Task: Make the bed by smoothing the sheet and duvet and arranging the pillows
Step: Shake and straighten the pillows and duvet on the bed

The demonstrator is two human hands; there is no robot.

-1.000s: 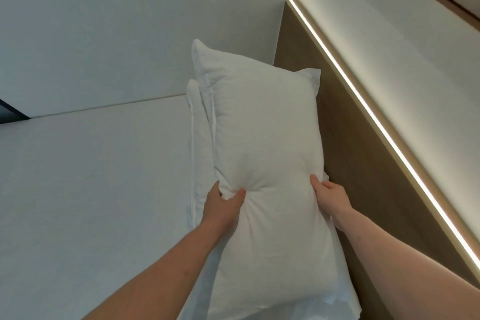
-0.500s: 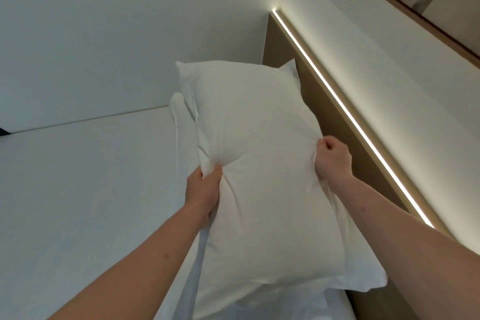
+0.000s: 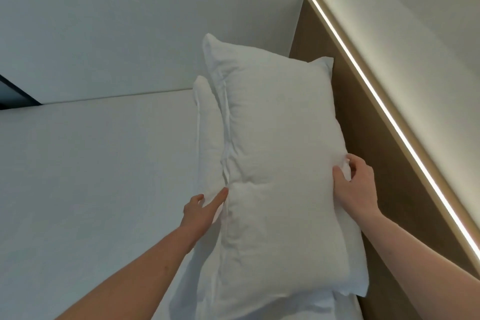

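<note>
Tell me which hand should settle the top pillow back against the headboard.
Probably the right hand: it already pinches the top pillow at its edge beside the wooden headboard. The left hand only touches the opposite seam with straight fingers, near the lower pillow, so it could just steady.

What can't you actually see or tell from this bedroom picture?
All from the head view:
- Lower pillow: mostly hidden under the top pillow.
- Right hand: its fingers curl behind the top pillow's edge, so the grip is only partly shown.
- Left hand: some fingers tucked between the pillows.
- Headboard: base covered by pillows.
- Sheet: cut off by the left edge.
- Duvet: not in view.
</note>
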